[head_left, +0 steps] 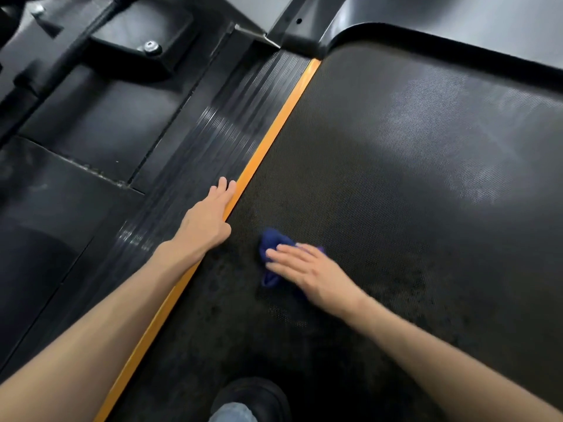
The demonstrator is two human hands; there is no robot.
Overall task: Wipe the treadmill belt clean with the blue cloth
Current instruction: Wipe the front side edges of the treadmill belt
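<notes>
I see both forearms bare, no sleeves, watch or rings showing. Below them, a black shoe [256, 397] with a blue denim trouser cuff [233, 413] over it.

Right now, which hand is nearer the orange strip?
Left. The left hand rests flat on the ribbed side rail, fingers touching the orange strip. The right hand is out on the belt, pressing the blue cloth.

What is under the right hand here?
The blue cloth, pressed flat on the treadmill belt by the right hand. The hand hides most of the cloth.
</notes>
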